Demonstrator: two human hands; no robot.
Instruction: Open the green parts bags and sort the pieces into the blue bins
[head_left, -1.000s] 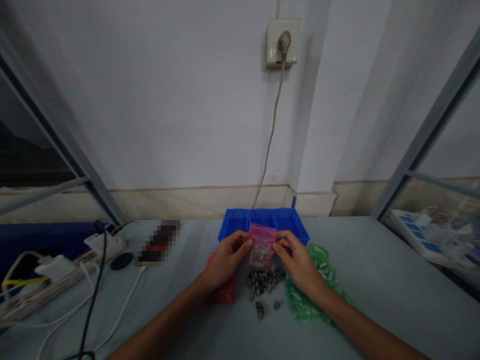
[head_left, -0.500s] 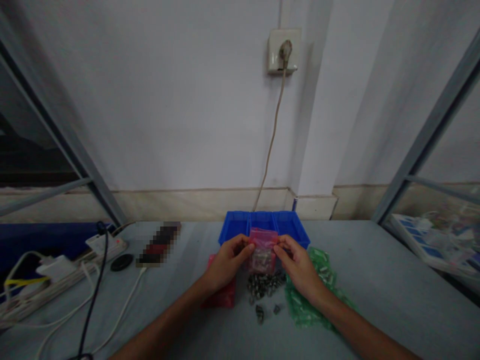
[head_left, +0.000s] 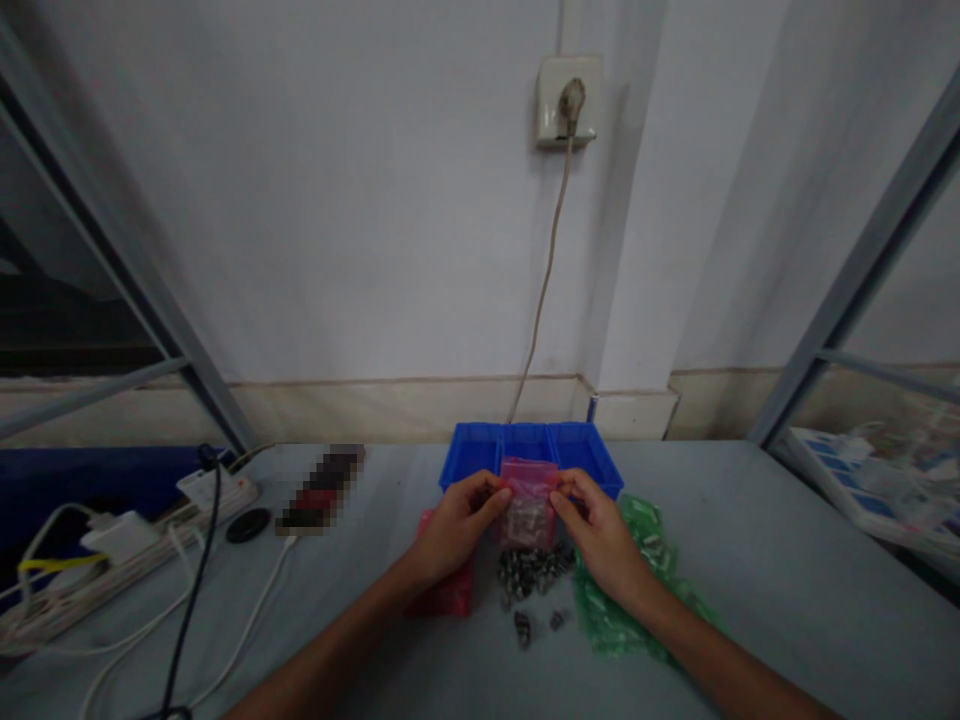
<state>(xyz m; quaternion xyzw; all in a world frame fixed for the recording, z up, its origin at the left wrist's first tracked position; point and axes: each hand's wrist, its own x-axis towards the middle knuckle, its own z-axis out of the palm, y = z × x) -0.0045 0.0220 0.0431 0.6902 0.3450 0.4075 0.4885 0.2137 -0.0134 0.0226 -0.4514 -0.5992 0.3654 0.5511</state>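
Observation:
A small pink clear plastic bag (head_left: pixel 529 492) with pale contents hangs upright between my hands. My left hand (head_left: pixel 459 515) pinches its left edge, and my right hand (head_left: pixel 596 520) pinches the right edge. Just below the bag lies a pile of small dark metal parts (head_left: pixel 529 575), with two smaller bits (head_left: pixel 523 629) in front of it. Partly under my left wrist is a stack of red plastic (head_left: pixel 448 592). Green plastic bags (head_left: pixel 611 612) with light pieces inside lie beneath my right forearm. Behind the bag stands a blue tray (head_left: pixel 471 450) with three compartments.
A power strip (head_left: pixel 142 555) with plugs and cables runs along the left of the table. Near it lie a black round disc (head_left: pixel 248 525) and a blurred-out device (head_left: pixel 319 490). At far right is a white-and-blue tray (head_left: pixel 862 490) holding clear plastic. The wall rises behind.
My hands still hold the pink bag in nearly the same pose. The whole view has shifted very slightly, and nothing has been picked up or let go.

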